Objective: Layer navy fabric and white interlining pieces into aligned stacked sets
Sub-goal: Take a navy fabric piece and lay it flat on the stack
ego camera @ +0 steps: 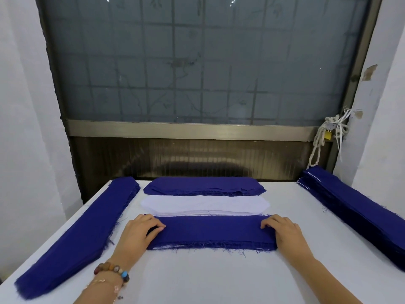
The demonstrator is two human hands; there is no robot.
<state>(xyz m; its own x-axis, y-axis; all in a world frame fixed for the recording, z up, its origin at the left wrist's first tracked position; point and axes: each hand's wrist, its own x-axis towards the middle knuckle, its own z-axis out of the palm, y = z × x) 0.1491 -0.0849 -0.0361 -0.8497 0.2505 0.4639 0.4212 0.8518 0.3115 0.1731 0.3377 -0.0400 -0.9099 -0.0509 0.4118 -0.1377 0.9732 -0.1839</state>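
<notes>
White desk [208, 277] below a frosted window. Fingers [153, 224] of left hand [140, 235] and right hand [287, 235] curled over the two ends of the navy stack [210, 231], gripping it. Press both ends inward evenly, tap frayed edges flush, and avoid nudging the white interlining pile [203, 204] just behind.
</notes>
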